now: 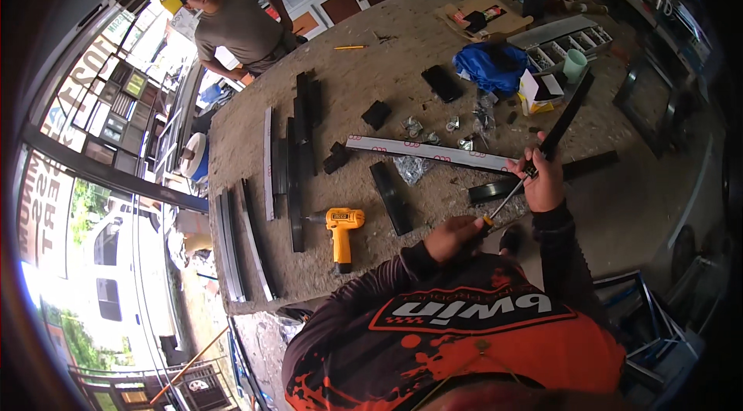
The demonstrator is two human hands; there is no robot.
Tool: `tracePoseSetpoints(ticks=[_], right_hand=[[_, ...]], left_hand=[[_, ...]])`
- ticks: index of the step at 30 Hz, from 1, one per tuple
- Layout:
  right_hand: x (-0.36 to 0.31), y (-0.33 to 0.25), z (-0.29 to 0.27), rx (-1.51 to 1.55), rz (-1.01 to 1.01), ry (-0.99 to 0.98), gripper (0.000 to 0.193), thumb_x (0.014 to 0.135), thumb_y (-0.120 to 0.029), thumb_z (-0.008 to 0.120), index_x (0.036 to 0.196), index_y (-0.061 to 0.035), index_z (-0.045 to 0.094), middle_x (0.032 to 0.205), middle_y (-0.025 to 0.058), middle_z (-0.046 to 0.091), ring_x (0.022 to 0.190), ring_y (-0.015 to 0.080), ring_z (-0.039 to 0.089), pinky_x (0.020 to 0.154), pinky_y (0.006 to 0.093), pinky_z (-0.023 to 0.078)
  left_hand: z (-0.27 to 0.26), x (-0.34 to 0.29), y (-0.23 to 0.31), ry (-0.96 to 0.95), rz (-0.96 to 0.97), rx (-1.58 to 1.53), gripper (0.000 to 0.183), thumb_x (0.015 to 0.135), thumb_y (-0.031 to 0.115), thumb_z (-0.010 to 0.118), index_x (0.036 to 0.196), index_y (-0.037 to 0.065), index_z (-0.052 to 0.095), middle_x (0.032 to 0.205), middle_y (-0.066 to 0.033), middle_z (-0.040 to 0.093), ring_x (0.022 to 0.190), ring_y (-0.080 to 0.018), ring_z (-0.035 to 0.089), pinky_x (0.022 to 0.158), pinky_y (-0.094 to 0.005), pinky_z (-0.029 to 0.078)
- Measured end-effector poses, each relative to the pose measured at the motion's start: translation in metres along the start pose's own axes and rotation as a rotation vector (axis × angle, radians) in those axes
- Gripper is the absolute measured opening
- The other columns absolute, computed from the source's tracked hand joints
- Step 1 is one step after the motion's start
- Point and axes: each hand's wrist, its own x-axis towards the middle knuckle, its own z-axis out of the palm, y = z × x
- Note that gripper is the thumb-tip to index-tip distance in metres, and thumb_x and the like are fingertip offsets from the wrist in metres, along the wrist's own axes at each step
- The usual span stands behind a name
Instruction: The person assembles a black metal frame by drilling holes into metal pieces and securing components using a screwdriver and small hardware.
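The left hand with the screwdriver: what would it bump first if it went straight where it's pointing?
Probably the right hand, holding a black bar near the tip of the screwdriver, though depth is unclear.

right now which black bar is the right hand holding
The black bar slanting away from the right hand, far end near the green cup; the others lie on the table.

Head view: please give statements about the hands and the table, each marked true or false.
The left hand holds a metal-shafted screwdriver. True.
The right hand holds a yellow cordless drill. False: the drill lies on the brown table; the right hand holds a long black bar.
A pale green cylindrical cup is right of a crumpled blue bundle. True.
A slim yellow pencil lies nearer the person than the drill. False: the pencil lies farther away.
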Motion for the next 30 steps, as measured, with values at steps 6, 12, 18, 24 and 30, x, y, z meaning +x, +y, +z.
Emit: tracePoseSetpoints(ticks=[6,12,18,24,30], right_hand=[[-0.003,0.002,-0.012,0.009,-0.037,-0.023,0.048,0.092,-0.01,0.055,0.134,-0.0052,0.034,0.097,0.0074,0.048,0.074,0.0191,0.056,0.087,0.0481,0.052],[-0.007,-0.006,0.006,-0.087,-0.071,0.001,0.047,0.091,-0.011,0.056,0.133,-0.0043,0.034,0.094,0.0071,0.047,0.07,0.0184,0.055,0.085,0.0455,0.053],[-0.004,0.002,0.015,-0.126,-0.091,-0.013,0.039,0.092,-0.012,0.056,0.125,-0.0035,0.037,0.091,0.0063,0.047,0.069,0.0163,0.054,0.083,0.042,0.055],[-0.001,0.019,0.012,-0.324,-0.207,-0.058,0.042,0.092,-0.008,0.053,0.13,-0.0031,0.035,0.09,0.0062,0.047,0.067,0.0155,0.052,0.088,0.046,0.053],[-0.011,0.018,0.024,-0.224,-0.236,-0.064,0.044,0.092,-0.01,0.054,0.13,-0.0008,0.033,0.092,0.0065,0.048,0.066,0.0155,0.054,0.09,0.0481,0.053]], left_hand=[[0.009,-0.013,0.023,-0.035,-0.062,0.152,0.032,0.098,0.032,0.057,0.105,0.001,0.053,0.079,-0.0066,0.062,0.067,-0.0113,0.06,0.061,-0.0248,0.047],[-0.007,-0.004,-0.001,-0.12,-0.095,-0.316,0.024,0.093,0.017,0.065,0.103,0.001,0.05,0.077,-0.0082,0.061,0.063,-0.0116,0.059,0.058,-0.0254,0.047],[-0.001,-0.013,0.0,0.003,0.111,0.089,0.025,0.094,0.019,0.063,0.105,0.003,0.048,0.076,-0.0058,0.06,0.061,-0.0098,0.056,0.057,-0.0236,0.044],[0.003,-0.032,0.023,0.022,-0.036,-0.08,0.026,0.095,0.024,0.063,0.104,0.002,0.051,0.077,-0.002,0.06,0.069,-0.0079,0.057,0.059,-0.0221,0.043],[-0.004,-0.032,0.001,0.14,0.285,0.444,0.024,0.095,0.022,0.063,0.104,0.002,0.052,0.077,-0.0008,0.062,0.068,-0.0075,0.056,0.063,-0.0211,0.044]])
